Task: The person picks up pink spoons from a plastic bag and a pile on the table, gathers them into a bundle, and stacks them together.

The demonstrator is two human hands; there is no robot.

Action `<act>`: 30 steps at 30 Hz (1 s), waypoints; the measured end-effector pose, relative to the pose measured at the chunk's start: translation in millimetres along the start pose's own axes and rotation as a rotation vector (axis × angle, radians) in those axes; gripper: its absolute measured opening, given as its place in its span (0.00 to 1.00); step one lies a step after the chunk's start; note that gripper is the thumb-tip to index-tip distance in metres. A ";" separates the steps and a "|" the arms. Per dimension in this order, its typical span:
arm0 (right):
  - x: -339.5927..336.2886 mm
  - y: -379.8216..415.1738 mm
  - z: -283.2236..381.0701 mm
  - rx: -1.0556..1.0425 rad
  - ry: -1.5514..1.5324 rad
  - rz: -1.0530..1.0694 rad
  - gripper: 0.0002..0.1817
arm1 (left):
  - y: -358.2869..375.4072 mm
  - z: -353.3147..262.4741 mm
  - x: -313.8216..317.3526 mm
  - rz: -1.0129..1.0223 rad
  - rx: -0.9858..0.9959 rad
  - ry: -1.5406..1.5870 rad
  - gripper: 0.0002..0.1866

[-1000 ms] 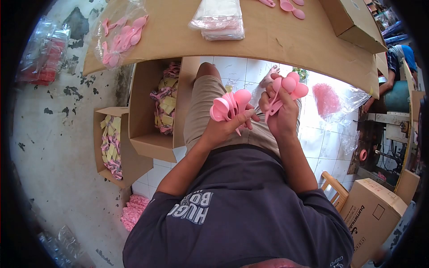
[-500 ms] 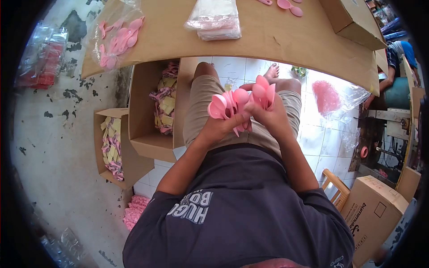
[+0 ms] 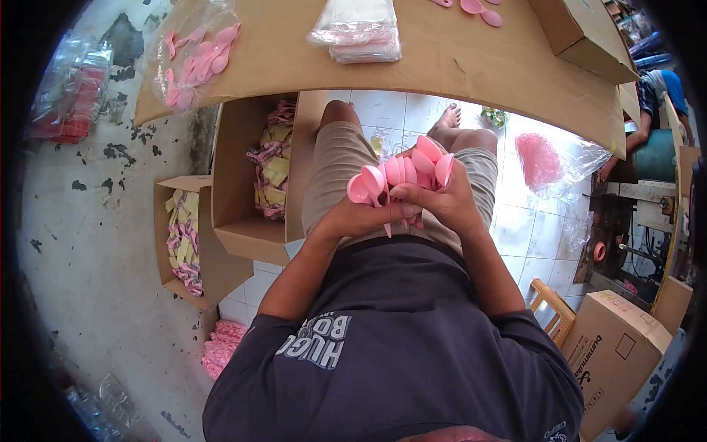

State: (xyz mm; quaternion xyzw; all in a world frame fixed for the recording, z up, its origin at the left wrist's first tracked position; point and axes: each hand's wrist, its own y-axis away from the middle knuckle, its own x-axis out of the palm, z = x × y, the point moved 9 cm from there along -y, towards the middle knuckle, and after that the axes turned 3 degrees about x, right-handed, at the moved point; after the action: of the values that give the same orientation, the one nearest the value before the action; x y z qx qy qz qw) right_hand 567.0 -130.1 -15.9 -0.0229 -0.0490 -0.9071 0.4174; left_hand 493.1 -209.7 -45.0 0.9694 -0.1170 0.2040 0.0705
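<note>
Several pink spoons (image 3: pixel 394 171) are bunched together over my lap, their bowls fanned out upward. My left hand (image 3: pixel 366 216) is closed round the handles on the left side of the bunch. On the right side, my right hand (image 3: pixel 442 200) is closed round more of the spoons, its thumb lying across them. The fingers of both hands meet at the middle, and most handles are hidden; one handle tip sticks out below. Ahead on the cardboard-covered table (image 3: pixel 272 59), a clear bag (image 3: pixel 199 66) holds pink spoons, beside a stack of clear bags (image 3: pixel 357 33).
Open boxes with wrapped pieces (image 3: pixel 270 173) (image 3: pixel 184 243) stand at the left. Loose spoons (image 3: pixel 482 11) and a box (image 3: pixel 589 37) are on the table. A pink bundle in plastic (image 3: pixel 539 160) lies on the floor. Another person's arm (image 3: pixel 633 140) shows at right, above a closed carton (image 3: pixel 615 353).
The two groups of spoons have come closer together, with their bowls now side by side. My right hand has turned slightly and moved a little lower.
</note>
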 end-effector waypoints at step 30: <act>8.9 1.0 0.0 -0.012 -0.128 0.066 0.19 | -1.4 9.9 3.1 0.080 -0.024 0.145 0.11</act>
State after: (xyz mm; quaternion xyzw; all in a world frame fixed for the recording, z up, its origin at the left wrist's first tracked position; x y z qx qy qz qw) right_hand 562.0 -137.4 -15.1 -0.0849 -0.0693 -0.8898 0.4431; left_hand 500.0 -210.8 -52.9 0.9457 -0.1528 0.2748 0.0820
